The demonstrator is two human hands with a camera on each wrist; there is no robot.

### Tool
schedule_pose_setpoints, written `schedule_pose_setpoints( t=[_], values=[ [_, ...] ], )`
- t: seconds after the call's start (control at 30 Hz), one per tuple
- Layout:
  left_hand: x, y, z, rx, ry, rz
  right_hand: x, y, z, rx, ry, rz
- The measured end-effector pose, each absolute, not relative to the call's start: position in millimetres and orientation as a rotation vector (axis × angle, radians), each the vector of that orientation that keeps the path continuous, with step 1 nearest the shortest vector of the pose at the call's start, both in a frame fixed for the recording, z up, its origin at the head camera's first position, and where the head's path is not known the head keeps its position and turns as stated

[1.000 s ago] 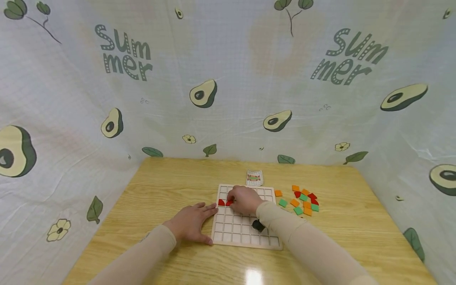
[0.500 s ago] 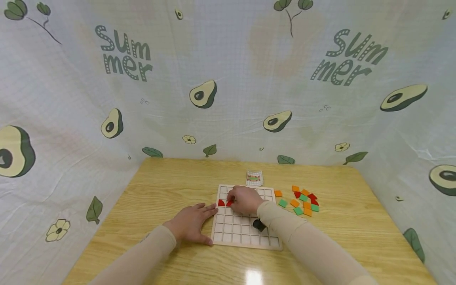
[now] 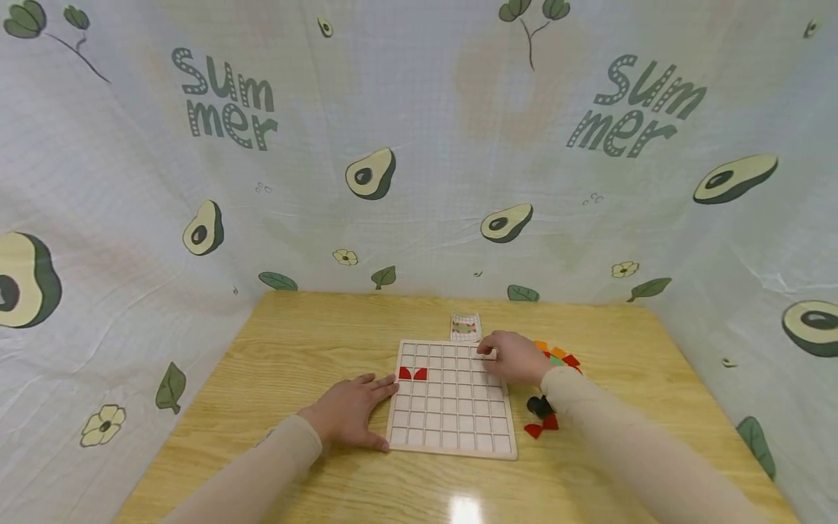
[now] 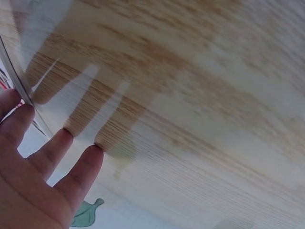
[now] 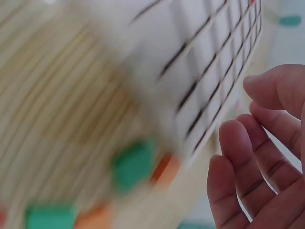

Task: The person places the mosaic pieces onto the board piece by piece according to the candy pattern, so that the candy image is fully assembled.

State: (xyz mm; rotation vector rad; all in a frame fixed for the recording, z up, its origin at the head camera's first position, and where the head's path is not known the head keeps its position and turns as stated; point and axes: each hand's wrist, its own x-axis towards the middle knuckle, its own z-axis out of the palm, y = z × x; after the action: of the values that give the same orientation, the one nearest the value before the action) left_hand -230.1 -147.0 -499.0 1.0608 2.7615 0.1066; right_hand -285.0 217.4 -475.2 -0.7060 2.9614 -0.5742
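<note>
A pale wooden grid board (image 3: 452,415) lies on the table, two red quarter-round tiles (image 3: 413,374) side by side in cells at its left. My left hand (image 3: 352,411) rests with spread, straight fingers against the board's left edge. Over the board's upper right corner hovers my right hand (image 3: 513,358); in the right wrist view its fingers (image 5: 236,140) are loosely bent and hold nothing. Below it in that view, a green tile (image 5: 134,164) and an orange tile (image 5: 167,169) lie blurred by the board. The right hand partly hides the loose tiles.
A small printed pattern card (image 3: 465,327) lies behind the board. Loose orange, green and red tiles (image 3: 571,360) are scattered to the right. Two more red tiles (image 3: 550,422) lie below the right wrist. A patterned cloth (image 3: 419,145) hangs around the table (image 3: 314,327).
My right hand has let go of the second red tile, which stays in its cell, and has moved right to the board's upper right corner. The left hand keeps its place.
</note>
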Motion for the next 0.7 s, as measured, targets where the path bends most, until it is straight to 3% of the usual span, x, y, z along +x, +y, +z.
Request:
schedule_pose_setpoints(
  t=[0.33,0.7],
  values=[
    [-228,-150,-497,1.042,2.761,0.123,-272,296,-479,-0.516,3.016,-0.503],
    [-227,-148,-494,1.045,2.746,0.140,-259,306,-493,-0.418,3.064,-0.347]
  ],
)
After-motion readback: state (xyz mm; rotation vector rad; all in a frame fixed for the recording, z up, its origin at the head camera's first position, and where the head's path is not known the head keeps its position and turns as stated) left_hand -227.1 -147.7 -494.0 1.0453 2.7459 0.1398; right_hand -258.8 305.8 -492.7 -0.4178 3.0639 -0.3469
